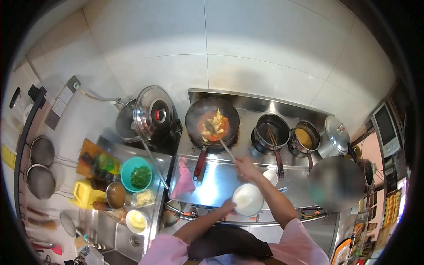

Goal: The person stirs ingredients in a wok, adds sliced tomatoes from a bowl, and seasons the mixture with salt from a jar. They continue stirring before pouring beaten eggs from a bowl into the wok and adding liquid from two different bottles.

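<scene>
My right hand [247, 168] is closed around the handle of a long metal spatula [227, 150]. The spatula's far end rests in the food [215, 125], a red and yellow mix inside a dark wok [194, 108] on the stove. With my left hand [227, 208] I grip the left rim of a white bowl [247, 199] at the counter's front edge. Little shows inside the bowl. The wok's dark red handle [200, 163] points toward me, and a pink cloth [183, 180] lies left of it on the steel counter [212, 176].
Two saucepans [273, 132] [304, 136] and a lidded pot [336, 137] stand right of the wok. A small white bowl [270, 177] is near my right forearm. Leftward are a large lid [154, 112], a teal bowl of greens [126, 172], a yellow jug [85, 194] and a sink [123, 236].
</scene>
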Demonstrator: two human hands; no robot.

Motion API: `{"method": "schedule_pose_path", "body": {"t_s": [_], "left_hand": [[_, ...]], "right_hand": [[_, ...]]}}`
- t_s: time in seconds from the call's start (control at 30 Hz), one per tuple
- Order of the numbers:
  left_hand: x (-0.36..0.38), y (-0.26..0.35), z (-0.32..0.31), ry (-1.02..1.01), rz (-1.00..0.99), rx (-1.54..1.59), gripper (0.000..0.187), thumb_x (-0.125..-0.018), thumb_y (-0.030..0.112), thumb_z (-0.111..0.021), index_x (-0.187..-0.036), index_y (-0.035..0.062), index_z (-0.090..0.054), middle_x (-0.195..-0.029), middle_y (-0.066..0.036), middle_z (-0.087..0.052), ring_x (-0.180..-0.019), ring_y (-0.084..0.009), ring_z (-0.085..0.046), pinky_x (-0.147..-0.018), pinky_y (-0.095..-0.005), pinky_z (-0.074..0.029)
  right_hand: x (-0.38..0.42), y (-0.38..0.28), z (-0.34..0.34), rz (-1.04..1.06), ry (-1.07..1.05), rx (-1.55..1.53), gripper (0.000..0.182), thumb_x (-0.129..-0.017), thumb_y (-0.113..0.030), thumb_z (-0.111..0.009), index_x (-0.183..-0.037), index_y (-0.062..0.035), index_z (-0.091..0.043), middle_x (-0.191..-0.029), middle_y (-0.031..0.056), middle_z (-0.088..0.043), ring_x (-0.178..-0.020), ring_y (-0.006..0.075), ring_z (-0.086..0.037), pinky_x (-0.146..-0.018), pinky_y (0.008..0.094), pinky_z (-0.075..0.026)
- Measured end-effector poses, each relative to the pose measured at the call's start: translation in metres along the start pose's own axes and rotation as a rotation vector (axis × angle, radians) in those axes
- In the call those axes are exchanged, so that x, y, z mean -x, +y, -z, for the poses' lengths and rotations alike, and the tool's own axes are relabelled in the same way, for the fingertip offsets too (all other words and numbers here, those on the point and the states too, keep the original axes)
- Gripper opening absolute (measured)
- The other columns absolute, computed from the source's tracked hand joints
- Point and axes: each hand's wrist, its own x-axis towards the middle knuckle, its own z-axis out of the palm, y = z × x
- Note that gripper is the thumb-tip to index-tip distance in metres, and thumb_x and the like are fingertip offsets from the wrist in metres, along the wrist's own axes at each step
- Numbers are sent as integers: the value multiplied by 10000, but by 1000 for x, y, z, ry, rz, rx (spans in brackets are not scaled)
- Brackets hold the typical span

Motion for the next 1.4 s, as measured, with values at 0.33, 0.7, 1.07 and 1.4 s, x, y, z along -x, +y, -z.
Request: {"method": "schedule_pose_path", "body": {"t_s": [0.33,0.7,1.07,1.4], "left_hand": [[-24,-26,31,27,29,-76,759,-900,231,-702,-1503,92,-263,-1270,-205,-537,-905,-310,-667,-675,-365,-597],[22,103,177,243,-274,428,481,-1002,488,-464,-1161,38,-531,-1054,-140,-634,-949,-288,-658,-787,-443,-586],[21,163,145,241,-376,14,305,-889,268,-684,-1089,88,-538,-786,-35,-587,-502,-100,-478,-415,-260,-398],[34,191,147,191,-318,62,380,-836,158,-761,-1114,70,-517,-791,-49,-604,-585,-133,-609,-423,-249,-435]], "right_hand": [[-25,22,4,303,224,389,256,-962,-206,-528,-1042,0,-658,-646,22,-540,-459,108,-487,-380,299,-378],[23,-69,35,-8,63,-397,99,-899,-83,-491,-804,-74,-516,-636,10,-499,-443,66,-390,-360,233,-275],[-102,-153,64,-333,74,-383,145,-910,-47,-478,-771,-6,-480,-599,19,-460,-397,69,-376,-334,207,-273],[-55,-201,-16,200,24,1173,286,-828,-94,-554,-1072,-102,-703,-753,142,-662,-604,269,-637,-553,402,-526]]}}
